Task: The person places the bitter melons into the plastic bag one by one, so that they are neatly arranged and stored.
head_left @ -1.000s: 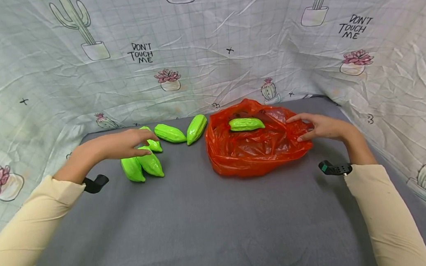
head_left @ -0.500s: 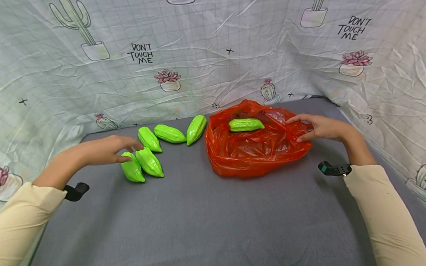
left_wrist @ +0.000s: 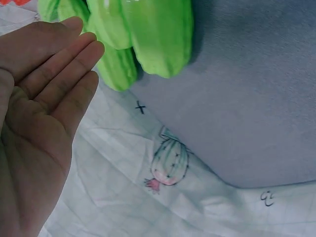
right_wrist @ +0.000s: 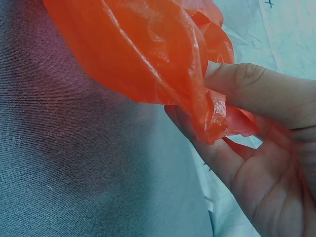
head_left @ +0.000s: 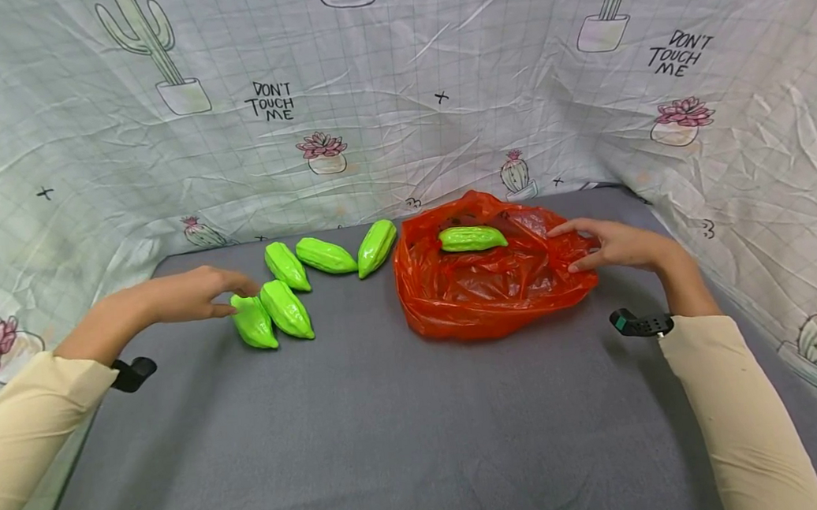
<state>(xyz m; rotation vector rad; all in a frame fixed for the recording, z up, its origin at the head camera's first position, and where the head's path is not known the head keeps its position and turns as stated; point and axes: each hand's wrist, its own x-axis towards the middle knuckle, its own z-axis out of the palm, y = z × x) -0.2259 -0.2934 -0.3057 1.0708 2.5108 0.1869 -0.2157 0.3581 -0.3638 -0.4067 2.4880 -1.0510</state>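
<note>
My left hand is at the near-left bitter melon, fingers fairly straight and nothing between them and the thumb. In the left wrist view the fingertips lie close beside bright green bitter melons; whether they touch is unclear. A second bitter melon lies against the near-left one. On the right, my right hand pinches the gathered side of a red plastic bag. The right wrist view shows the bunched plastic between thumb and fingers. One bitter melon lies in the bag's wide mouth.
Three more bitter melons lie along the back: a left one, a middle one and one beside the bag. Grey cloth covers the table. A cactus-print curtain rises behind and at both sides.
My left hand has drawn back to the left, from over the left group of bitter melons to the near-left one's edge. The right hand, bag and bitter melons stay in place.
</note>
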